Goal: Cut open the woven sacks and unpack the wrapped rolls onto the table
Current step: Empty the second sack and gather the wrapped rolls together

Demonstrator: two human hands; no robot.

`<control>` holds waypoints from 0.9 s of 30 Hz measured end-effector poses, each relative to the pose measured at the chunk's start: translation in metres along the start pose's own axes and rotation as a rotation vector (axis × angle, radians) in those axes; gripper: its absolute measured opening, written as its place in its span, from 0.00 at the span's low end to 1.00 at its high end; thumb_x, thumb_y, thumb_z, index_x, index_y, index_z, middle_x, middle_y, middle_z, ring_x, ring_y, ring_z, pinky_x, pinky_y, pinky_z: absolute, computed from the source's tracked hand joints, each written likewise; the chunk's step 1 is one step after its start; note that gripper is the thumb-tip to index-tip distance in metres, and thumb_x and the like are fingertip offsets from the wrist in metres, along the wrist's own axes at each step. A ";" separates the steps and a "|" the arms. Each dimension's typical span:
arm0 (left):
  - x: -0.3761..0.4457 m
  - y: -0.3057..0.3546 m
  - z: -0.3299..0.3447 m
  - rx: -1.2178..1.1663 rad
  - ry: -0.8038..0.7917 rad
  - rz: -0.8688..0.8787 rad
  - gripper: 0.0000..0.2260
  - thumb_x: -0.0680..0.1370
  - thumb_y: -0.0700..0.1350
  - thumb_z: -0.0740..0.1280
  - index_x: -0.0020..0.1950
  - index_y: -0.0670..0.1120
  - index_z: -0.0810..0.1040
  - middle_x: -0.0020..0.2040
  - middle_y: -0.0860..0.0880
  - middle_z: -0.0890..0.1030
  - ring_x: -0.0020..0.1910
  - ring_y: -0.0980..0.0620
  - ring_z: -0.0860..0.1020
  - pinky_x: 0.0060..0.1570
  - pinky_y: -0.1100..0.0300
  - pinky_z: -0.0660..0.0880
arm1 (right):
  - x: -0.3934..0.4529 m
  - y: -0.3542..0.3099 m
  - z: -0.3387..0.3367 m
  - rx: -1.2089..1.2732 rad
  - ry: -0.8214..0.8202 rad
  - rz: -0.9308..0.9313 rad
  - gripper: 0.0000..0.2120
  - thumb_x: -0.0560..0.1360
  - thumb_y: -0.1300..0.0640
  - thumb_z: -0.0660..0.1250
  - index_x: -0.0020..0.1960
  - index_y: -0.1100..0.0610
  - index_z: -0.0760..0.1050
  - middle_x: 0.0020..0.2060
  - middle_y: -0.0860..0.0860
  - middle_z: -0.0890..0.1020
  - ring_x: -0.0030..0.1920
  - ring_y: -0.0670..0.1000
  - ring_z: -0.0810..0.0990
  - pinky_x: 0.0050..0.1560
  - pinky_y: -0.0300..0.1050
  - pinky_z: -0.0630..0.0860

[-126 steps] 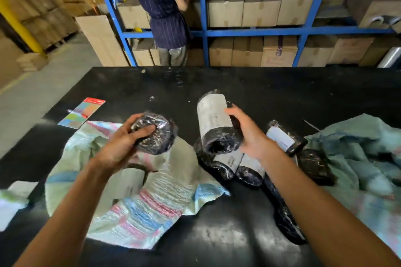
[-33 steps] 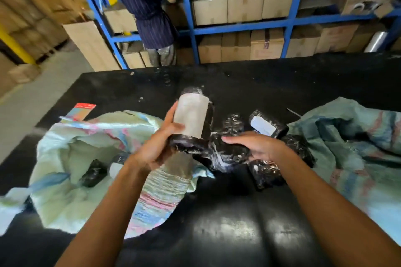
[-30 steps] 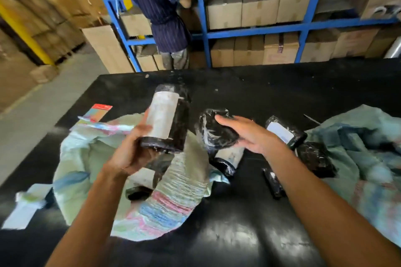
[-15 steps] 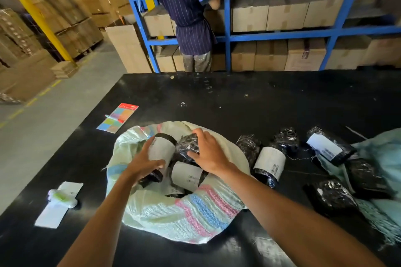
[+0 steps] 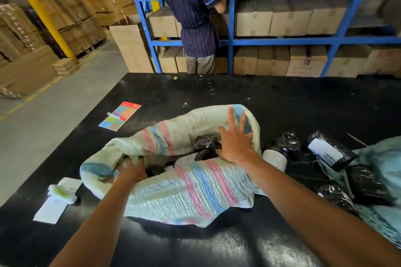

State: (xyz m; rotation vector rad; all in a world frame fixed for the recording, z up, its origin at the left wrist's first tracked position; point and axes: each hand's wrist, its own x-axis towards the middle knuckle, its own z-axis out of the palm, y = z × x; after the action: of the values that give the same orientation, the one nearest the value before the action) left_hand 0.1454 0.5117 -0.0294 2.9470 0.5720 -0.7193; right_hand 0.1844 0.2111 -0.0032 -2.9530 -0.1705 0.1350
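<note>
Because more rolls (image 5: 205, 144) are lying inside the sack (image 5: 191, 188), the right hand (image 5: 235, 142), grip open, is pushing its mouth wide, while the left hand (image 5: 131, 170) is reaching in, its grip hidden, on the bench (image 5: 271, 102).

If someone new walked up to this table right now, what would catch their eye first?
Probably the striped woven sack lying open mid-table, with the left hand reaching into its mouth and the right hand spread open against its far wall. Next, the black wrapped rolls lying on the table to its right, beside a second, teal sack.
</note>
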 end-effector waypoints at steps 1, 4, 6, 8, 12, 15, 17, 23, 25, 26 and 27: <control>0.004 -0.001 -0.004 0.028 0.006 -0.007 0.38 0.81 0.63 0.57 0.81 0.48 0.41 0.79 0.35 0.41 0.78 0.32 0.41 0.75 0.35 0.47 | -0.002 0.002 -0.001 -0.005 -0.001 0.014 0.25 0.74 0.56 0.71 0.69 0.50 0.68 0.74 0.53 0.23 0.74 0.69 0.28 0.67 0.75 0.59; 0.005 0.004 -0.015 0.061 0.114 -0.034 0.44 0.76 0.63 0.65 0.80 0.46 0.44 0.78 0.35 0.40 0.77 0.31 0.40 0.73 0.32 0.48 | -0.011 0.005 -0.007 -0.030 0.002 0.030 0.26 0.75 0.64 0.69 0.69 0.50 0.67 0.74 0.55 0.23 0.74 0.69 0.27 0.66 0.74 0.61; -0.001 0.014 -0.021 0.024 0.261 -0.054 0.43 0.75 0.61 0.67 0.79 0.44 0.48 0.78 0.34 0.45 0.77 0.31 0.45 0.73 0.36 0.51 | -0.017 0.007 -0.013 -0.049 -0.030 0.022 0.26 0.75 0.64 0.68 0.70 0.50 0.66 0.75 0.56 0.25 0.73 0.69 0.26 0.66 0.75 0.60; -0.011 0.029 -0.023 -0.087 0.292 -0.081 0.41 0.76 0.62 0.65 0.80 0.45 0.50 0.78 0.34 0.47 0.76 0.30 0.50 0.72 0.37 0.55 | -0.026 0.011 -0.014 -0.104 -0.156 -0.007 0.28 0.76 0.63 0.66 0.73 0.49 0.64 0.77 0.57 0.29 0.73 0.70 0.27 0.68 0.76 0.56; -0.019 0.076 -0.023 -0.518 0.246 -0.045 0.41 0.76 0.69 0.58 0.78 0.42 0.55 0.74 0.36 0.64 0.71 0.34 0.66 0.68 0.38 0.67 | -0.055 0.017 -0.018 -0.249 -0.446 -0.151 0.21 0.76 0.62 0.62 0.68 0.54 0.71 0.64 0.59 0.71 0.70 0.63 0.65 0.71 0.70 0.56; -0.036 0.124 -0.029 -1.369 0.129 0.088 0.21 0.82 0.52 0.63 0.71 0.48 0.59 0.58 0.43 0.75 0.51 0.41 0.80 0.41 0.47 0.83 | -0.077 0.021 -0.021 -0.359 -0.638 -0.322 0.08 0.75 0.62 0.62 0.53 0.59 0.75 0.45 0.53 0.75 0.53 0.56 0.74 0.70 0.60 0.63; -0.038 0.147 -0.038 -1.745 0.051 0.077 0.20 0.83 0.45 0.63 0.72 0.47 0.60 0.57 0.43 0.75 0.51 0.42 0.80 0.42 0.51 0.83 | -0.090 0.024 -0.019 -0.432 -0.725 -0.403 0.04 0.76 0.61 0.62 0.50 0.59 0.72 0.42 0.53 0.74 0.51 0.57 0.73 0.69 0.59 0.61; -0.035 0.190 -0.044 -2.210 0.001 -0.133 0.11 0.78 0.39 0.66 0.61 0.44 0.74 0.69 0.44 0.72 0.60 0.44 0.76 0.55 0.45 0.79 | -0.084 0.065 -0.007 0.155 -0.465 -0.455 0.10 0.79 0.60 0.64 0.58 0.55 0.80 0.52 0.52 0.84 0.48 0.51 0.83 0.52 0.48 0.80; -0.048 0.209 -0.040 -2.170 0.004 -0.200 0.14 0.78 0.38 0.64 0.64 0.43 0.70 0.69 0.43 0.68 0.65 0.40 0.71 0.59 0.43 0.77 | -0.082 0.087 -0.020 0.642 -0.329 -0.351 0.10 0.81 0.62 0.62 0.55 0.53 0.81 0.50 0.50 0.85 0.45 0.44 0.85 0.50 0.39 0.79; -0.057 0.223 -0.039 -2.158 0.002 -0.199 0.17 0.79 0.38 0.62 0.68 0.41 0.68 0.70 0.41 0.66 0.67 0.39 0.70 0.60 0.44 0.77 | -0.082 0.103 -0.028 0.845 -0.252 -0.295 0.10 0.81 0.63 0.63 0.53 0.53 0.81 0.48 0.51 0.86 0.43 0.44 0.85 0.48 0.36 0.78; -0.068 0.233 -0.039 -2.131 0.004 -0.156 0.18 0.79 0.37 0.61 0.69 0.39 0.67 0.70 0.40 0.67 0.65 0.39 0.73 0.58 0.46 0.78 | -0.081 0.115 -0.035 1.013 -0.178 -0.234 0.09 0.80 0.64 0.63 0.52 0.55 0.81 0.47 0.53 0.86 0.41 0.45 0.86 0.46 0.35 0.78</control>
State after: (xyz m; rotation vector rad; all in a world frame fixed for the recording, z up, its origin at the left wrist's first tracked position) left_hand 0.1917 0.2773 0.0283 0.8994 0.7500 0.1048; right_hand 0.1198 0.0833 0.0160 -1.8979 -0.3449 0.3330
